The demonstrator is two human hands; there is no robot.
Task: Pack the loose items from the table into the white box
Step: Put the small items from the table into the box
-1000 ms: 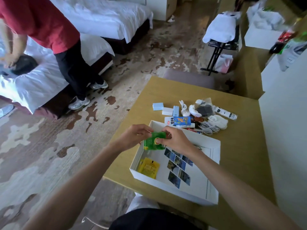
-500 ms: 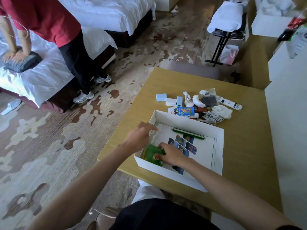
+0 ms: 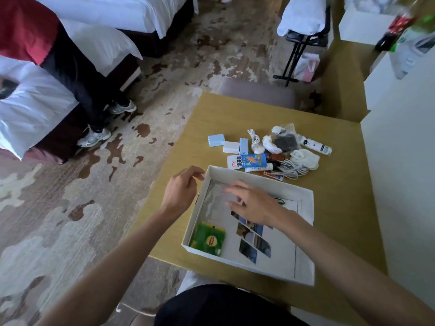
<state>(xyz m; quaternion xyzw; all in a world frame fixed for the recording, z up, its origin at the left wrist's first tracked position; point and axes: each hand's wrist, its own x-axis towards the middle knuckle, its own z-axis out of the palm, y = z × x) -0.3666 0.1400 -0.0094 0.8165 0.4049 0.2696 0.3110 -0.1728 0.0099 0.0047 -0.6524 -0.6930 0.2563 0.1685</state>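
Observation:
The white box [image 3: 306,231] lies open on the wooden table [image 3: 235,118] in front of me. A green tea packet [image 3: 209,238] rests in its near left corner, over a yellow one. A sheet with photo prints [image 3: 254,241] lines the bottom, and a green pen [image 3: 281,201] peeks out behind my right hand. My right hand [image 3: 254,203] hovers over the box, fingers spread, holding nothing. My left hand [image 3: 182,189] is open just outside the box's left wall. Loose items lie beyond the box: a blue carton [image 3: 247,161], small boxes [image 3: 216,140], white cables [image 3: 292,169], a white tube [image 3: 316,144].
A person in a red top and dark trousers [image 3: 77,74] stands by the white bed [image 3: 30,107] at left. A grey chair [image 3: 256,92] sits at the table's far edge. A white wall [image 3: 404,184] borders the table on the right. A folding rack [image 3: 301,36] stands behind.
The green tea packet, held in both hands a second ago, now lies in the box's near left corner. Both hands have let go and lifted; the right moved toward the far side.

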